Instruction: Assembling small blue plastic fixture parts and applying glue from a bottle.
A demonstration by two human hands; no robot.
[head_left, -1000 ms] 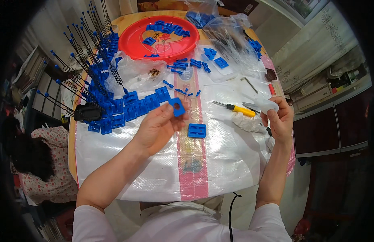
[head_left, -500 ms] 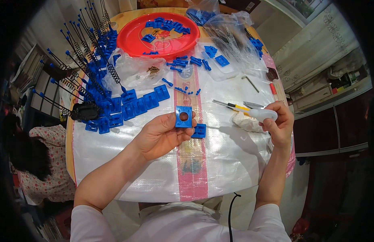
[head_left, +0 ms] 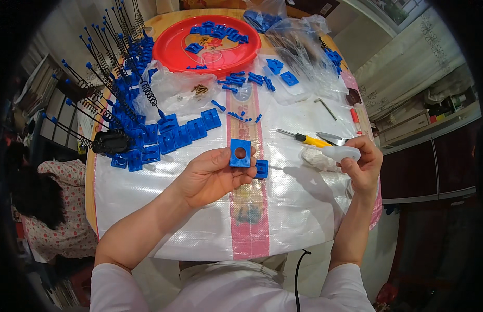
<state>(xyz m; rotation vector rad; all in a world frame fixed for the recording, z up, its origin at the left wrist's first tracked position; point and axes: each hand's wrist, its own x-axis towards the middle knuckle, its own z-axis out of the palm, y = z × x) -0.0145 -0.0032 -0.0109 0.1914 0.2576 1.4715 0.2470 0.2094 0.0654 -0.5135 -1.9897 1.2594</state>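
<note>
My left hand pinches a blue plastic block between thumb and fingers. A round hole goes into the block's face. Just beyond those fingertips, a second blue piece lies on the sheet. In my right hand is a smooth white handle-like object, its end pointing left; its exact kind cannot be made out. Close to it lie a yellow-and-black screwdriver, a grey pointed metal tool and a crumpled white wad.
Blue bases with black springs crowd the table's left. A red tray of blue parts stands at the back, near plastic bags. Brass screws, small blue parts and a hex key lie nearer. Someone in patterned clothing is at left.
The white object in my right hand has tilted slightly and sits a little lower. My left hand still holds the blue block, nearly unmoved. The whole view has shifted slightly.
</note>
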